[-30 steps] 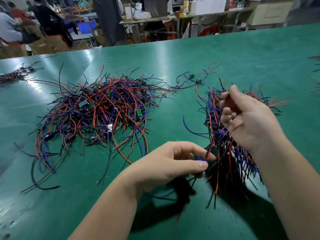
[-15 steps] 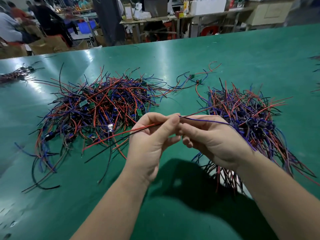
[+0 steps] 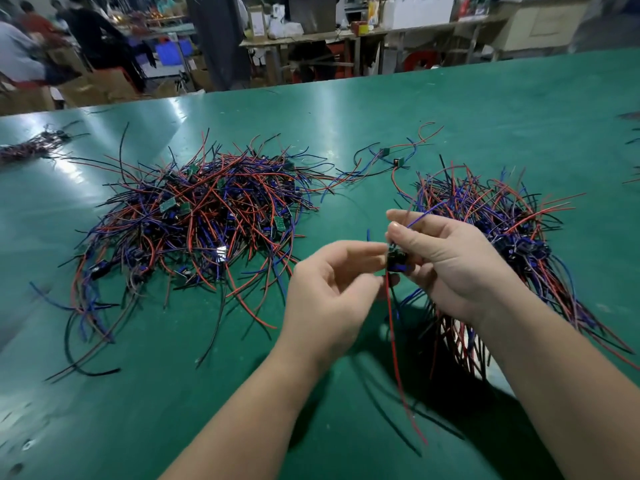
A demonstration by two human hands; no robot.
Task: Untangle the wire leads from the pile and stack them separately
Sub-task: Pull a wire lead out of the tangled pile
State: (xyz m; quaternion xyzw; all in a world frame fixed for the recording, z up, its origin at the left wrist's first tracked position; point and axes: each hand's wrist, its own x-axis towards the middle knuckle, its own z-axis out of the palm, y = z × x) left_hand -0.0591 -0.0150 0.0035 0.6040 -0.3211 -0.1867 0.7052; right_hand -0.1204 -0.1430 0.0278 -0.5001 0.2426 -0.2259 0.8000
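Holds one wire-lead unit (image 3: 395, 258) up over the green table (image 3: 173, 393), between the tangled pile (image 3: 207, 220) and the sorted stack (image 3: 502, 237), touching neither. Pinches its small board with the right hand (image 3: 450, 268), thumb on top and fingertips curled underneath. Meets it from the other side with the left hand (image 3: 332, 289), fingers curled and thumb tip at the board's edge; gripping or merely touching, cannot tell. Lets the red lead (image 3: 398, 358) hang straight down toward the table and keeps the blue lead (image 3: 424, 216) poking up past the right thumb.

To finish this step well:

- Keep the right pinch on the board, not on bare wire, to avoid slipping and kinking, both likely with leads this thin.
- Run the left thumb and forefinger down the hanging lead to straighten it, and check for anything trailing back to the pile.
- Turn the unit to match the stack, board over boards and tails along tails.
- Lay it on top rather than dropping it, to avoid snagging neighbours, probably the quickest route back to a knot.
- Leave the two stray units (image 3: 391, 159) farther back for a later pass.
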